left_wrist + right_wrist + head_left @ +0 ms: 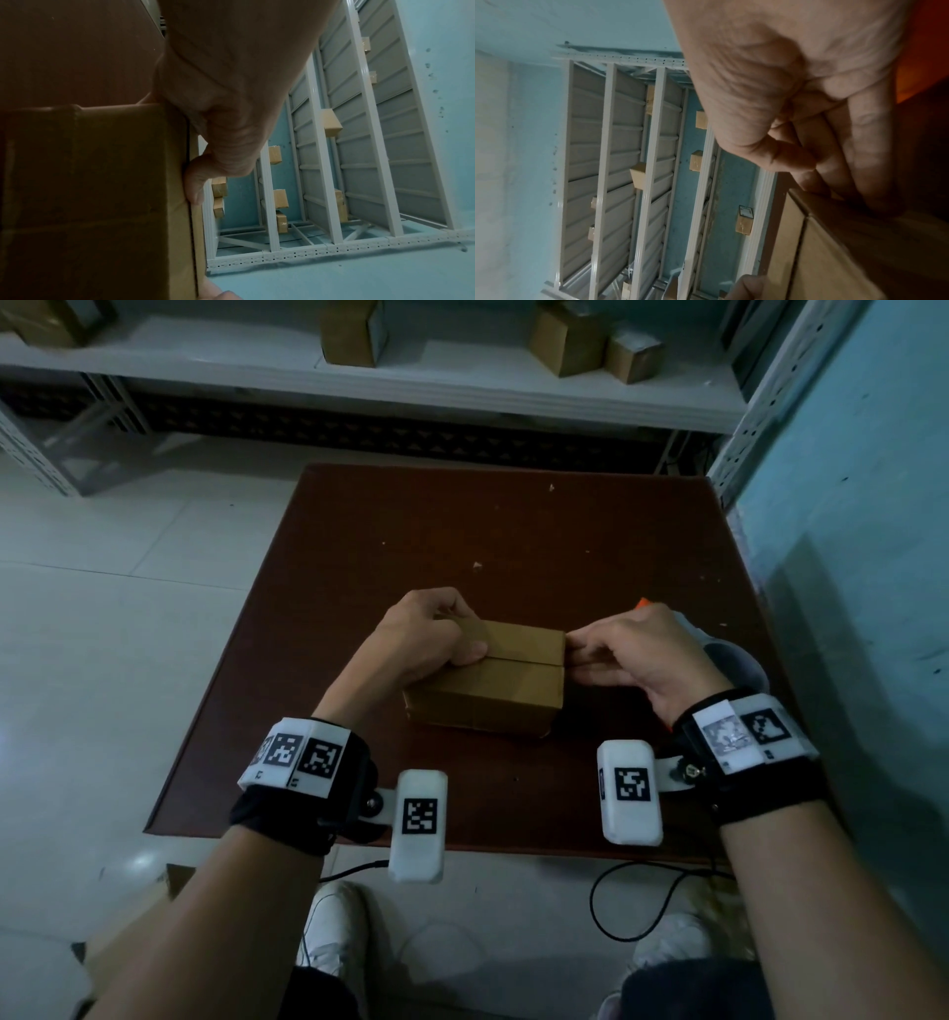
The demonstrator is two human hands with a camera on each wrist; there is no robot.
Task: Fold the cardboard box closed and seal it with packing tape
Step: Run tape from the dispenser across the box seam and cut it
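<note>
Small brown cardboard box sits mid-table on a dark brown wooden table, flaps folded shut. Left hand grips its left end; right hand pinches something at the right edge, likely the tape's end. Next: draw tape along the seam.

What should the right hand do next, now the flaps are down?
Probably pull tape along the seam. The cardboard box is folded shut, the left hand grips it, the right hand pinches at its right edge, and no tape shows on top.
</note>
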